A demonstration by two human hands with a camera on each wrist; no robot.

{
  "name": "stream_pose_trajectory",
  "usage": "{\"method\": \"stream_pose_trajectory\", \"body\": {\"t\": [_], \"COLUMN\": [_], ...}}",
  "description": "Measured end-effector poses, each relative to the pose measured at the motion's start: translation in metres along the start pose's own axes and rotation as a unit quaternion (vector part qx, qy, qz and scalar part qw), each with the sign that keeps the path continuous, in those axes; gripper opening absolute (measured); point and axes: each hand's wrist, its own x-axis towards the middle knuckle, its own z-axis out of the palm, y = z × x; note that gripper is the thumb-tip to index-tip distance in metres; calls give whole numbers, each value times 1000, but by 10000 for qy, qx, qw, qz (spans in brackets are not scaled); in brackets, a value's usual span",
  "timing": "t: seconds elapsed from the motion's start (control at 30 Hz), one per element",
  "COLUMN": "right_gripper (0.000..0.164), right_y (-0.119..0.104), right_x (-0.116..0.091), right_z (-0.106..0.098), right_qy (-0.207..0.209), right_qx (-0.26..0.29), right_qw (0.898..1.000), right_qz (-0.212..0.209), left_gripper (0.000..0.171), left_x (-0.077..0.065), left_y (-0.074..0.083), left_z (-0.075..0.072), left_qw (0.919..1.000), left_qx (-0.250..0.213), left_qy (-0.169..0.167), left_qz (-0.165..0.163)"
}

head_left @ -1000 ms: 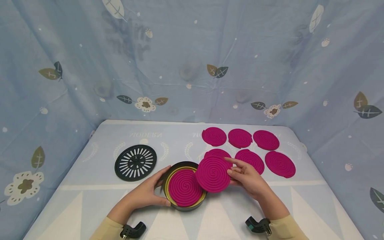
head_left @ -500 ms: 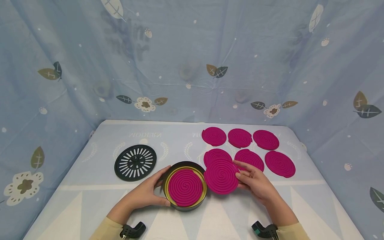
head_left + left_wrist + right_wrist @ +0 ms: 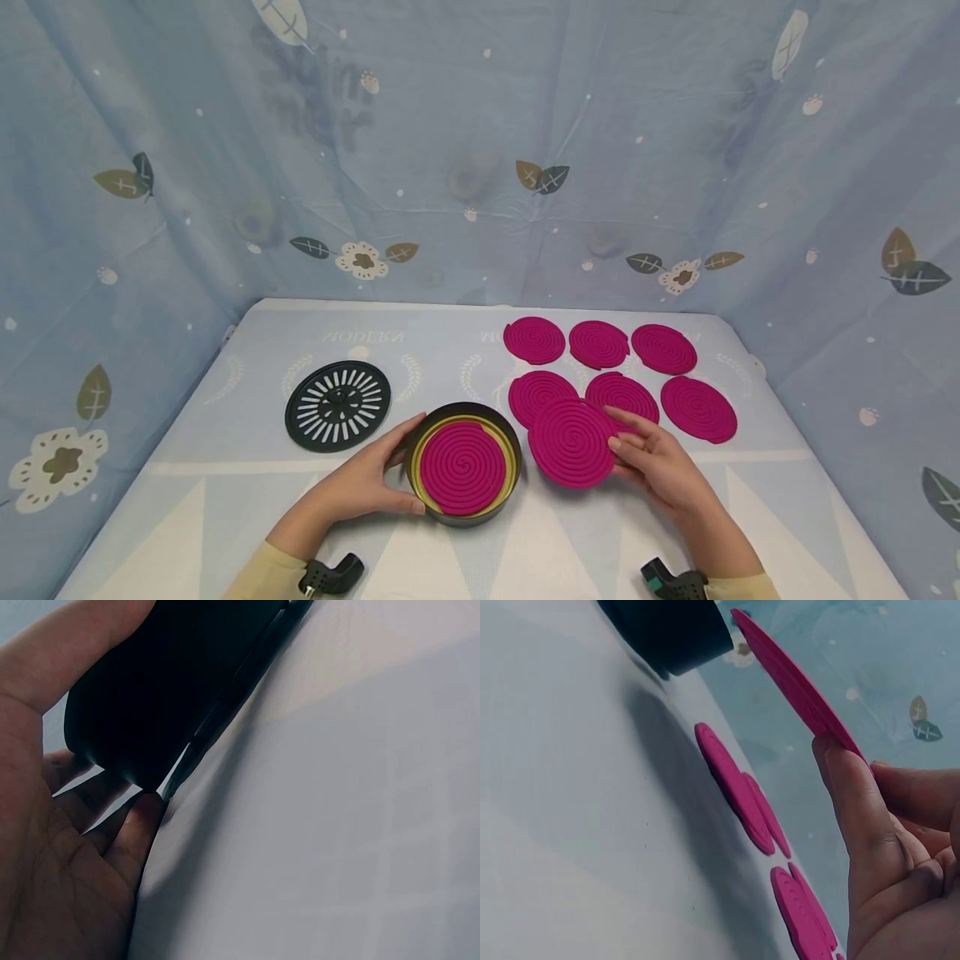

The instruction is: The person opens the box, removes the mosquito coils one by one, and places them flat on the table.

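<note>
A magenta mosquito coil (image 3: pixel 572 443) is pinched at its right edge by my right hand (image 3: pixel 658 461). It hangs above the table, right of a round black tin (image 3: pixel 461 522) with a yellowish inside. In the right wrist view, thumb and fingers hold the lifted coil (image 3: pixel 802 686) edge-on, apart from the table. Another mosquito coil (image 3: pixel 462 467) lies flat within the tin. My left hand (image 3: pixel 372 479) grips the tin's left side, thumb at the front and fingers behind. The left wrist view has the tin's dark wall (image 3: pixel 165 682) between thumb and fingers.
Several more mosquito coils (image 3: pixel 597 344) lie in two rows at the back right of the table; the lifted one partly covers a front-row coil (image 3: pixel 536 392). A black slotted lid (image 3: pixel 338 407) rests left of the tin. A patterned blue curtain (image 3: pixel 465 125) encloses the table.
My right hand has moved right and slightly toward me with the pinched coil, away from the tin's rim. The left hand and tin have stayed in place.
</note>
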Motion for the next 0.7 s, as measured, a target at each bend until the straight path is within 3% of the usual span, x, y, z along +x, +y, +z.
{"method": "stream_pose_trajectory", "body": {"t": [0.17,0.43,0.7], "right_gripper": [65,64,63], "right_y": [7,18,23], "right_x": [-3,-1,0], "right_z": [-4,-6,-4], "right_qy": [-64,-583,-835], "right_qx": [47,108,-23], "right_qw": [9999,9979,9947], "right_qz": [110,257,593], "left_gripper": [126,124,124], "left_x": [0,0,0], "left_y": [-1,-2,-2], "left_z": [0,0,0], "left_qw": [10000,10000,10000], "left_qx": [4,-58,-48], "left_qy": [-13,-18,2], "left_qz": [-25,-10,0]}}
